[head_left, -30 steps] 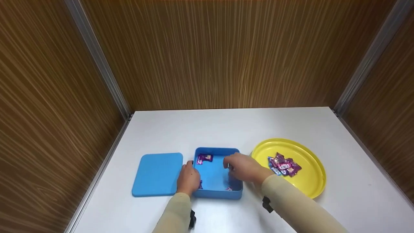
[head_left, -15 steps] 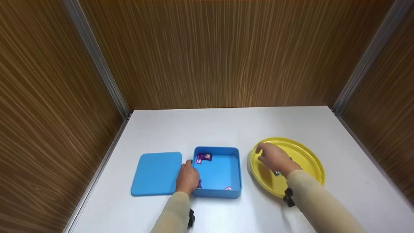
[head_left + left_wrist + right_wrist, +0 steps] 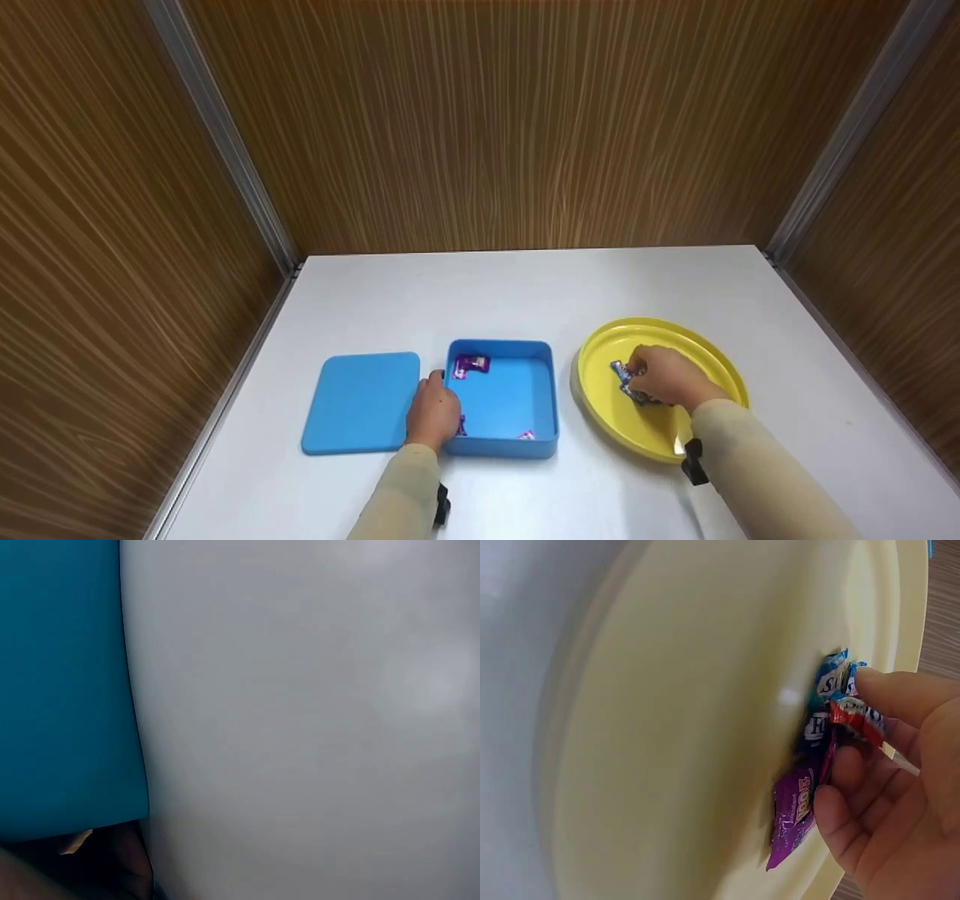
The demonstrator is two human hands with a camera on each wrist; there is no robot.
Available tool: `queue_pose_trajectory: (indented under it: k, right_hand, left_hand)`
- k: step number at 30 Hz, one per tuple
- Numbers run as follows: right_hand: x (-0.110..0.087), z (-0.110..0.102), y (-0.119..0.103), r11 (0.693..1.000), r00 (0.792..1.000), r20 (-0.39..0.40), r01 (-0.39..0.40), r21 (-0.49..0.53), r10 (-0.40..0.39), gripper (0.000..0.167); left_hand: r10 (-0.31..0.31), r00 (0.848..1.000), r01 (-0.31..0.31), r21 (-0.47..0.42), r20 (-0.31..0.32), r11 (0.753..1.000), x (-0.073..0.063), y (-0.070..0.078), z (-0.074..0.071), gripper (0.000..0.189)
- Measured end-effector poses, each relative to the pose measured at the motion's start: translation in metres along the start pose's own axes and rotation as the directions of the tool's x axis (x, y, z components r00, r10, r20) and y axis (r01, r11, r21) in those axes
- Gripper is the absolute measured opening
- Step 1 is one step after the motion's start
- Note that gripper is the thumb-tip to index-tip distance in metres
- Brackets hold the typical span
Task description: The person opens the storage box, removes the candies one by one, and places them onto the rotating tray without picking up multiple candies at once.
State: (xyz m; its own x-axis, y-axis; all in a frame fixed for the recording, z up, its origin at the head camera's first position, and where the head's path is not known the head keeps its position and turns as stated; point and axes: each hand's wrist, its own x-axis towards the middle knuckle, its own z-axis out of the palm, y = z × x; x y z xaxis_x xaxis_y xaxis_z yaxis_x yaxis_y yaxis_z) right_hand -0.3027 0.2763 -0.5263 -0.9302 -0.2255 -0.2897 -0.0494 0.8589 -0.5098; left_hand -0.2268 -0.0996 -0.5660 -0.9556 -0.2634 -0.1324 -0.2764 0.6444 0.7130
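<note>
Pinching red/blue candy [image 3: 857,718] over yel. plate [image 3: 611,412], R hand [image 3: 666,375] w/ fingers part-curled.

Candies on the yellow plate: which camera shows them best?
Right wrist: it shows the candies close up, their lettering visible. In the head view the right hand hides part of them; the left wrist view shows none.

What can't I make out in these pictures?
Head: how many wrapped candies lie on the yellow plate; the right hand covers some.
Head: part of the candy beside the left hand, which covers it.
Head: lettering on far wrappers in the blue box; too small.
Left wrist: most of that hand, cut off by bottom edge.
</note>
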Motion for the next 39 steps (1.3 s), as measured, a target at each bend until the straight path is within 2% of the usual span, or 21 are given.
queue_pose_trajectory:
  k: [4, 8, 13, 16, 19, 22, 26, 30, 33, 39]
  right_hand:
    - [0.0, 0.001, -0.001, 0.999, 1.0, -0.018, 0.017, -0.036, -0.018, 0.026]
    - [0.0, 0.003, -0.004, 0.996, 0.995, -0.086, 0.039, -0.081, -0.046, 0.023]
    - [0.001, 0.007, -0.023, 0.981, 0.971, -0.175, 0.143, -0.127, -0.164, 0.017]
    - [0.0, 0.011, -0.043, 0.979, 0.969, -0.153, 0.177, -0.103, -0.192, 0.017]
    - [-0.002, 0.018, -0.067, 0.981, 0.976, -0.112, 0.18, -0.072, -0.187, 0.02]
    - [-0.005, 0.026, -0.089, 0.968, 0.965, -0.099, 0.232, -0.1, -0.241, 0.019]
    - [-0.005, 0.039, -0.111, 0.923, 0.931, -0.075, 0.339, -0.18, -0.356, 0.016]
    - [-0.005, 0.05, -0.127, 0.848, 0.877, -0.039, 0.451, -0.28, -0.479, 0.015]
    - [-0.005, 0.059, -0.136, 0.802, 0.849, 0.004, 0.501, -0.325, -0.528, 0.015]
    - [-0.003, 0.075, -0.149, 0.749, 0.827, 0.115, 0.55, -0.369, -0.55, 0.015]
  left_hand:
    - [0.006, 1.0, -0.006, -0.005, 0.003, 1.0, -0.001, -0.001, 0.001, 0.047]
    - [0.018, 1.0, -0.018, -0.004, 0.001, 1.0, -0.001, -0.002, 0.001, 0.047]
    - [0.046, 0.999, -0.046, 0.016, -0.02, 0.999, 0.0, -0.003, -0.001, 0.045]
    - [0.045, 0.999, -0.044, 0.015, -0.024, 0.999, 0.0, -0.002, -0.002, 0.045]
    - [0.014, 1.0, -0.014, -0.002, -0.011, 1.0, 0.001, -0.001, -0.001, 0.047]
    - [0.0, 1.0, 0.0, -0.007, -0.007, 1.0, 0.001, -0.001, 0.0, 0.047]
    - [-0.004, 1.0, 0.004, -0.006, -0.005, 1.0, 0.001, -0.002, 0.0, 0.047]
    - [-0.001, 1.0, 0.001, -0.005, -0.006, 1.0, 0.001, -0.002, 0.0, 0.047]
    - [-0.005, 1.0, 0.005, -0.006, -0.004, 1.0, 0.001, -0.002, 0.0, 0.047]
    - [0.001, 1.0, -0.001, -0.008, -0.004, 1.0, 0.0, -0.001, 0.0, 0.047]
